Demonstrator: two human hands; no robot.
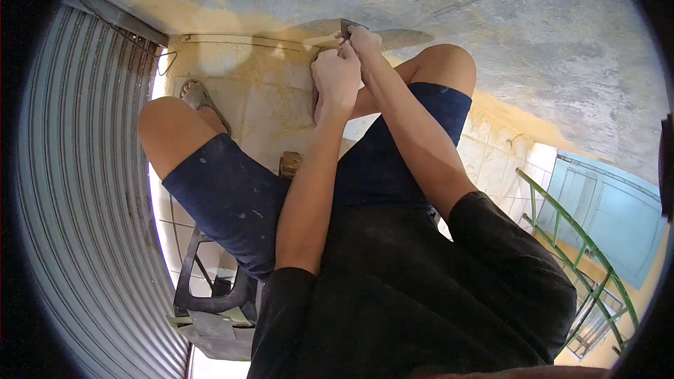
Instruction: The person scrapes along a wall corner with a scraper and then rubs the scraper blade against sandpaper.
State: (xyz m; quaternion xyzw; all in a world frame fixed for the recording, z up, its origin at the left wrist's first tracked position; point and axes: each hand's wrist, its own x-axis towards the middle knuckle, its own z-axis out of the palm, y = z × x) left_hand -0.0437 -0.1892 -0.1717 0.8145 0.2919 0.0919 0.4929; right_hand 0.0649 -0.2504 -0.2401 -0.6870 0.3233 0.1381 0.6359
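My right hand (365, 41) is closed on a small dark grey flat piece, which looks like a scraper blade (347, 27), held against the low part of the wall (491, 35). Most of it is hidden by the fingers. Just below and to the left, my left hand (337, 76) is closed with its thumb up, touching or very near the right hand. Whatever it grips, if anything, is hidden. The wall surface shows patchy grey-blue and yellow paint.
Yellowish dust lies on the tiled floor (270, 116) along the wall. A ribbed metal shutter (84, 168) is on the left. A dark plastic seat (210, 304) stands below my left leg. On the right are a green metal ladder-like frame (572, 253) and a light blue door (604, 203).
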